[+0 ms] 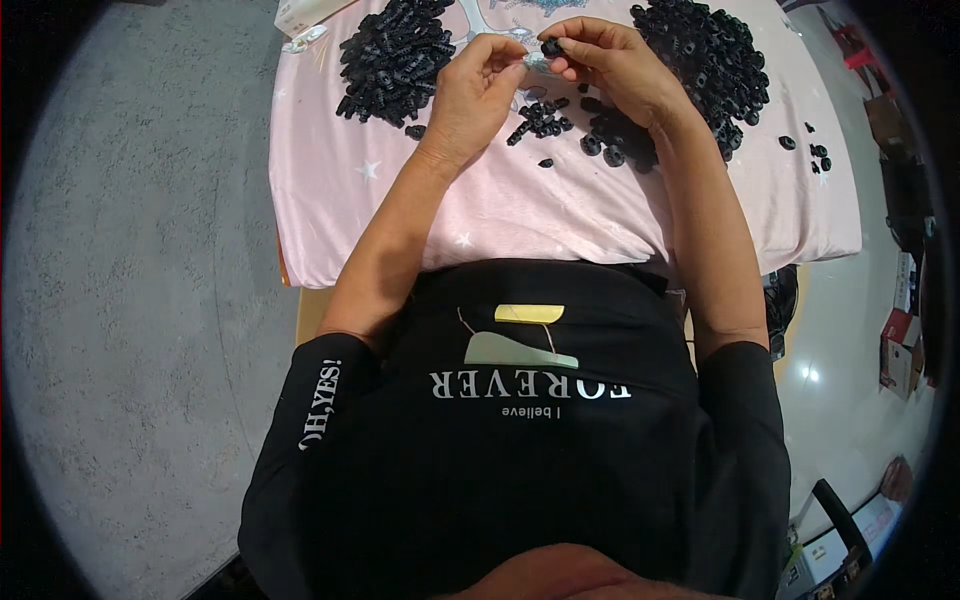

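Pinching one black part, right hand; left hand curled, hold unclear; two large black piles.

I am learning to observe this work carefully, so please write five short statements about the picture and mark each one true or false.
1. The right hand holds a small black piece. True.
2. Black pieces lie in a left heap and a right heap on the cloth. True.
3. The cloth is dark green. False: it is pale pink, with white stars.
4. The left hand lies flat on the left heap. False: its fingers are curled, close to the fingers of the right hand.
5. The white box is at the near right corner. False: it is at the far left.
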A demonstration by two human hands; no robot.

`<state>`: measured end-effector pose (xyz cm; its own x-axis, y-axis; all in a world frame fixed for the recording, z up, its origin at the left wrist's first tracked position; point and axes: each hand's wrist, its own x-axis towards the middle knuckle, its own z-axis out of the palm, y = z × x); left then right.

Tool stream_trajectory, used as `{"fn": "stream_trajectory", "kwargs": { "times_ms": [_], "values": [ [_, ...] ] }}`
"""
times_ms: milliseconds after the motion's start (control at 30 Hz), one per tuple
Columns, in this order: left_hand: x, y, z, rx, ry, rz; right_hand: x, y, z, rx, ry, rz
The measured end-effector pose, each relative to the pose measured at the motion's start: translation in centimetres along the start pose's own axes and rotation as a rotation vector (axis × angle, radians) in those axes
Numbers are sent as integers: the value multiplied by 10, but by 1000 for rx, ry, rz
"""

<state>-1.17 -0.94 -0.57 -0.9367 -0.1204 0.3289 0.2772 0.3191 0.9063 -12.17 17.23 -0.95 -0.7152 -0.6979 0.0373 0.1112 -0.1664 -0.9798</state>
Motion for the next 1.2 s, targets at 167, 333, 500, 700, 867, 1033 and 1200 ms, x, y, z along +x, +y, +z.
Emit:
{"fn": "stream_trajectory", "kwargs": {
  "times_ms": [167,333,500,700,867,1033,1200],
  "values": [
    [-1,11,2,29,3,58,1,3,-3,50,-48,-12],
    [-1,5,3,-14,7,23,0,3,2,12,-28,10],
    [-3,4,5,-16,-16,-9,-1,3,5,-34,-18,13],
    [0,2,2,-38,-20,-60,4,11,0,-27,29,-99],
    [1,3,1,-97,-3,-90,3,7,2,-185,15,-166],
    [1,6,0,-139,10,-63,2,10,10,-318,72,-189],
    [3,2,0,-161,53,-57,0,11,12,-512,150,-272]
  ]
}}
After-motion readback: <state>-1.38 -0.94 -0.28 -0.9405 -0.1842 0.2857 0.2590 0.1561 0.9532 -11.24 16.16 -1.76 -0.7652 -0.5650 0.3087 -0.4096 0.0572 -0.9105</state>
